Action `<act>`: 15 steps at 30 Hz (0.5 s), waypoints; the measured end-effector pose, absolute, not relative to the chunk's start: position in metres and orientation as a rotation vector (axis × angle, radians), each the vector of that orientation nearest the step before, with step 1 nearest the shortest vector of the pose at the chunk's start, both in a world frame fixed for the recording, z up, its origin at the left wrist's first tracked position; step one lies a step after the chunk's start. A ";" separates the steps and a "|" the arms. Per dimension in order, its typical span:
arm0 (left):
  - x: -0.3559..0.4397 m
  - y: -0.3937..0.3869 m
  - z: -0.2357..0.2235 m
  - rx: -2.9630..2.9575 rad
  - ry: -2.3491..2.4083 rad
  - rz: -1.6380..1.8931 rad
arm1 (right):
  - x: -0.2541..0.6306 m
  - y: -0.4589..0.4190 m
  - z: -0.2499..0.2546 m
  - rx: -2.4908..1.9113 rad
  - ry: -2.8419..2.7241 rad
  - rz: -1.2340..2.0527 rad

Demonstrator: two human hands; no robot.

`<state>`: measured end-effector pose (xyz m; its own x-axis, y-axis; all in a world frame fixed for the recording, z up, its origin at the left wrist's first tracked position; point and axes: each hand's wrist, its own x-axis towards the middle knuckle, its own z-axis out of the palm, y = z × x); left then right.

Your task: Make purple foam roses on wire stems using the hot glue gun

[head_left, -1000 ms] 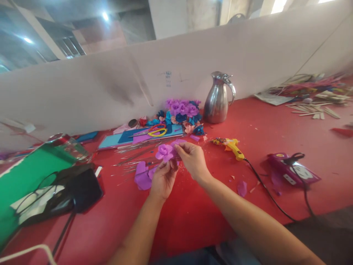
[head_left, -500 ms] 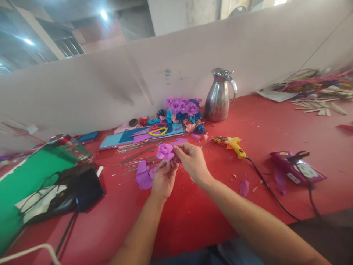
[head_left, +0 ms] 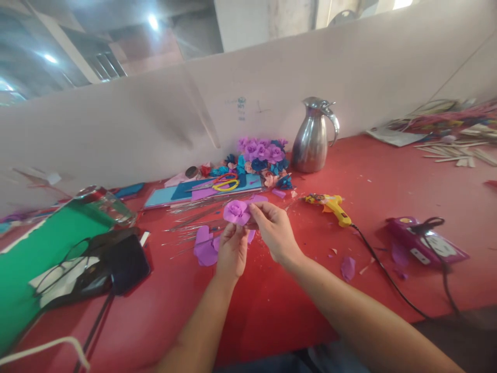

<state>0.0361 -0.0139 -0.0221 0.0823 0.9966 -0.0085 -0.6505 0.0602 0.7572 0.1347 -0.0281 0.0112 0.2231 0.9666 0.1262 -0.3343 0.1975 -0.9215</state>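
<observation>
A purple paper flower (head_left: 236,211) is held up between both hands, its layered petals facing me. My left hand (head_left: 233,249) pinches it from below. My right hand (head_left: 275,230) grips a petal at its right edge with thumb and fingers. The flower's underside is hidden by the fingers. Cut purple paper pieces (head_left: 205,246) lie just left of my left hand. Behind the hands are thin wires (head_left: 186,224) and scissors with red and yellow handles (head_left: 225,183), resting on coloured paper sheets (head_left: 161,197). A yellow glue gun (head_left: 333,208) lies to the right.
Finished paper flowers (head_left: 261,151) are heaped by the wall, beside a steel jug (head_left: 311,137). A purple power strip (head_left: 429,243) with black cords sits right. At left are a black phone (head_left: 130,267), eyeglasses (head_left: 58,272) and a green sheet (head_left: 77,228). Wooden sticks (head_left: 446,153) lie far right.
The flower has been turned so its centre faces me more directly. Both hands keep hold of it. The whole view has shifted slightly.
</observation>
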 end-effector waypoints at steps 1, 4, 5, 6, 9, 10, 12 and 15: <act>0.036 -0.013 -0.023 0.698 0.630 1.388 | 0.135 -0.028 0.011 -0.910 -0.874 1.100; 0.035 -0.012 -0.028 0.709 0.626 1.401 | 0.134 -0.027 0.009 -0.910 -0.885 1.086; 0.035 -0.011 -0.029 0.711 0.636 1.408 | 0.134 -0.027 0.009 -0.910 -0.894 1.077; 0.035 -0.011 -0.031 0.715 0.646 1.414 | 0.134 -0.027 0.008 -0.911 -0.902 1.068; 0.035 -0.011 -0.033 0.741 0.667 1.421 | 0.134 -0.028 0.007 -0.911 -0.916 1.052; 0.035 -0.011 -0.033 0.750 0.670 1.422 | 0.134 -0.029 0.008 -0.910 -0.918 1.047; 0.035 -0.012 -0.032 0.759 0.680 1.422 | 0.134 -0.030 0.008 -0.908 -0.920 1.038; 0.036 -0.014 -0.029 0.770 0.705 1.427 | 0.133 -0.033 0.011 -0.884 -0.912 1.050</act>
